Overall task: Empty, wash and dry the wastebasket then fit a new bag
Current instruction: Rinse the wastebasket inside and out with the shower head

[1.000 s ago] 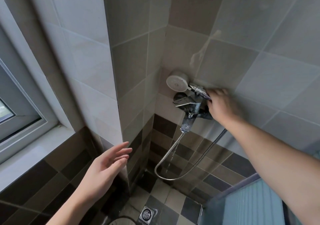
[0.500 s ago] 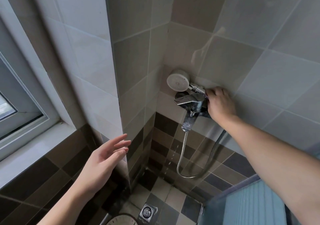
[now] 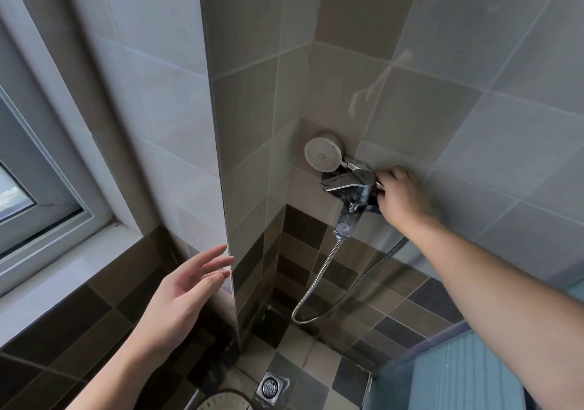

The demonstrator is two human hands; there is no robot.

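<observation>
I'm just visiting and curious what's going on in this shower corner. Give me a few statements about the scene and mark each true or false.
1. The right hand is at the chrome tap on the wall. True.
2. The left hand grips the hose. False: it is open, fingers straight, holding nothing, near the tiled corner.
3. The shower head sits up by the tap. True.
4. The hose lies coiled on the floor. False: it hangs in a loop below the tap.
5. A floor drain shows at the bottom of the view. True.
</observation>
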